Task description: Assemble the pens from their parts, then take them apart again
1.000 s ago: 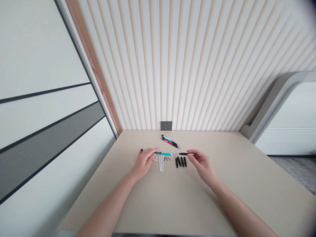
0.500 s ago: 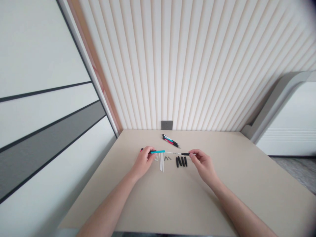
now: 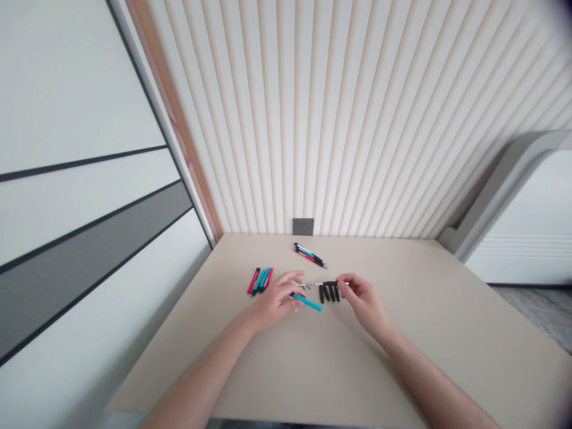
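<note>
My left hand (image 3: pixel 279 299) is closed on a blue pen barrel (image 3: pixel 311 303), which slants down to the right from its fingers. Its thumb and index finger are close to the far end of a thin white refill (image 3: pixel 316 284); I cannot tell whether they touch it. In my right hand (image 3: pixel 361 294) is a black pen grip (image 3: pixel 330 283), with the refill running out of it to the left. Just below lie several loose black grips (image 3: pixel 329 294) side by side. Small springs (image 3: pixel 306 287) rest between the hands. White refills on the table are mostly hidden under my left hand.
Several red and blue barrels (image 3: pixel 260 281) lie left of my left hand. Assembled pens (image 3: pixel 309 255) lie farther back on the beige table (image 3: pixel 384 369). A dark wall socket (image 3: pixel 302 226) sits behind the table, and a grey-white panel (image 3: pixel 518 202) stands at the right.
My left hand has moved right and down, turning the blue barrel to a slant and uncovering the barrels at the left. My right hand has shifted slightly left with the grip and refill.
</note>
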Demonstrator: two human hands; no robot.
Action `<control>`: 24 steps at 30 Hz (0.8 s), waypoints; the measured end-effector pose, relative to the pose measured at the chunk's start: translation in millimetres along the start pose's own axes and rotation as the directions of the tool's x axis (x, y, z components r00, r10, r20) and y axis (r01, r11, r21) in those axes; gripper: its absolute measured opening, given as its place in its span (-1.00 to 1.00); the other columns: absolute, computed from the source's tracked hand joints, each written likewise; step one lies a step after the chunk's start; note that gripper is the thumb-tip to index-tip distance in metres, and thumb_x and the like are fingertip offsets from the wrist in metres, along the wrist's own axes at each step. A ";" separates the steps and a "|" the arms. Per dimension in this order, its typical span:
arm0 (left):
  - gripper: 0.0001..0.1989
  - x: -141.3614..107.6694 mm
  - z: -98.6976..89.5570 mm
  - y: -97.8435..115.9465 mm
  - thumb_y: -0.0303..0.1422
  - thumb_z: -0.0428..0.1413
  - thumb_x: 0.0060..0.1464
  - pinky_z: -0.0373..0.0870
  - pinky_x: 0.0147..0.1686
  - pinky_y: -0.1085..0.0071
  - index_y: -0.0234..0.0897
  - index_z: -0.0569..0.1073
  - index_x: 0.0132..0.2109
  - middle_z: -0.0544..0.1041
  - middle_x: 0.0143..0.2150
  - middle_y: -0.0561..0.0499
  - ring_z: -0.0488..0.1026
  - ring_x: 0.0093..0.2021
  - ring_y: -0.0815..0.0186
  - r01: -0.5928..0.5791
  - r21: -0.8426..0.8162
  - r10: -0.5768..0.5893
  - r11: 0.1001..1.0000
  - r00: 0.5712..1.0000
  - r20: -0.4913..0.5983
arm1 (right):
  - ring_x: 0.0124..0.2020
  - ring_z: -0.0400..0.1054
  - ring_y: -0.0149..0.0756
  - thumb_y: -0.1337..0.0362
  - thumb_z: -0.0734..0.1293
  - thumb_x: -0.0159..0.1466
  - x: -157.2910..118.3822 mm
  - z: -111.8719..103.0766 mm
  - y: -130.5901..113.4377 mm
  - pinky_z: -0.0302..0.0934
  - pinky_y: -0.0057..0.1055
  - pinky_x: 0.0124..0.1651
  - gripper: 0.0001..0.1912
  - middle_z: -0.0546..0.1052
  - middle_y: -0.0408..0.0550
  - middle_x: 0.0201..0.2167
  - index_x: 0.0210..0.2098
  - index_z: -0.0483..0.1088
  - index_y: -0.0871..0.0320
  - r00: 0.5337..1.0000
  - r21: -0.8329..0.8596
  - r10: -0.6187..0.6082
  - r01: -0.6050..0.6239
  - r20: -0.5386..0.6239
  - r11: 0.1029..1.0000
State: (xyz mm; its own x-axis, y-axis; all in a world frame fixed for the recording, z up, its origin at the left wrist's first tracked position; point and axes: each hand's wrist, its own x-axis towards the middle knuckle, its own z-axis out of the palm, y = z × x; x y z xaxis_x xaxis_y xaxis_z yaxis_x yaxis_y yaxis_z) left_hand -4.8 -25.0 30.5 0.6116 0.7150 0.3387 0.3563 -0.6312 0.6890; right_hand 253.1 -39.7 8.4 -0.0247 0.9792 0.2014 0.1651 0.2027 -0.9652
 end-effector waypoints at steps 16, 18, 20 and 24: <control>-0.84 -4.8 -8.5 -15.7 -0.35 0.08 0.24 0.38 -0.03 0.31 -0.24 0.48 -0.07 0.50 -0.14 -0.08 0.44 -0.08 0.25 -0.108 0.182 0.115 0.977 0.993 -0.031 | -0.49 0.23 -0.34 -0.07 0.25 0.26 0.9 -13.2 2.0 0.11 -0.43 -0.44 -0.57 0.45 -0.09 -0.50 -0.27 0.46 0.19 0.991 -0.229 -0.049 0.019 -0.124 0.973; -0.84 -4.7 -9.7 -14.1 -0.36 0.07 0.24 0.37 -0.02 0.30 -0.25 0.47 -0.05 0.50 -0.13 -0.09 0.43 -0.07 0.25 -0.123 0.196 0.134 0.973 0.990 -0.043 | -0.46 0.29 -0.30 -0.06 0.22 0.29 -1.6 -11.6 0.3 0.12 -0.44 -0.46 -0.58 0.46 -0.07 -0.51 -0.26 0.46 0.18 0.993 -0.282 -0.057 0.026 -0.105 0.959; -0.83 -4.3 -10.1 -13.0 -0.37 0.07 0.25 0.37 -0.01 0.30 -0.25 0.46 -0.04 0.50 -0.10 -0.10 0.43 -0.05 0.25 -0.143 0.200 0.157 0.969 0.986 -0.057 | -0.43 0.33 -0.28 -0.03 0.19 0.31 -3.9 -9.6 -1.4 0.13 -0.45 -0.48 -0.59 0.48 -0.05 -0.49 -0.21 0.45 0.17 0.996 -0.296 -0.058 0.034 -0.071 0.955; -0.82 -3.6 -10.1 -13.2 -0.36 0.06 0.25 0.38 0.00 0.28 -0.24 0.47 -0.04 0.51 -0.10 -0.11 0.44 -0.03 0.24 -0.176 0.211 0.192 0.962 0.980 -0.060 | -0.41 0.31 -0.29 0.03 0.22 0.29 -6.6 -7.3 -4.1 0.20 -0.45 -0.44 -0.66 0.51 -0.04 -0.41 -0.12 0.40 0.12 0.995 -0.350 -0.101 0.091 -0.010 0.932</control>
State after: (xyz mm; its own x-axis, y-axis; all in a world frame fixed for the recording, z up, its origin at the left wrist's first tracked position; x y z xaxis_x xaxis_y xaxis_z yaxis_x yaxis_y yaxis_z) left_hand -18.9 -16.2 26.6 0.6253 0.5970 0.5025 0.3839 -0.7960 0.4680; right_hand 259.8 -47.1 12.2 -0.0315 0.9535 0.2997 0.4971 0.2751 -0.8229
